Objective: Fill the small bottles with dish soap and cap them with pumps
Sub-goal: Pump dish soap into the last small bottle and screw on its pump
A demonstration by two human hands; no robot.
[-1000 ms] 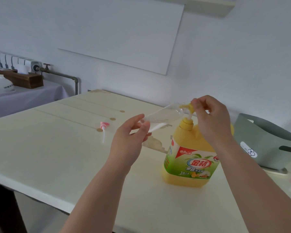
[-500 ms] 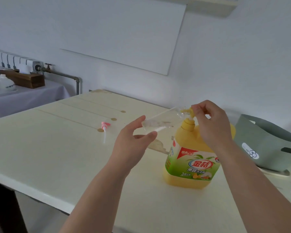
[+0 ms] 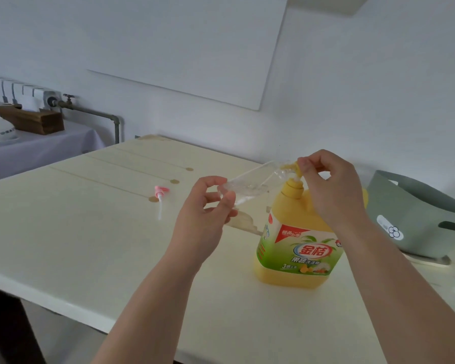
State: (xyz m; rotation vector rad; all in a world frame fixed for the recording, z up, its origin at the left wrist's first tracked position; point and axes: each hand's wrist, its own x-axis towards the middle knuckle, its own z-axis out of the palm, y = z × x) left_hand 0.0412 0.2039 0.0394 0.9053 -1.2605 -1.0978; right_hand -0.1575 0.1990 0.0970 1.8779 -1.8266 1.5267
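Left hand (image 3: 205,208) regripped, now pinching base of small bottle (image 3: 247,185). Axis slants up-right, mouth seemingly at spout of jug (image 3: 294,222); right hand (image 3: 331,187) pinches pump head (image 3: 290,167).

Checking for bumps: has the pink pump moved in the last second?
No. The pink pump still lies just beyond the same round brown spot on the table.
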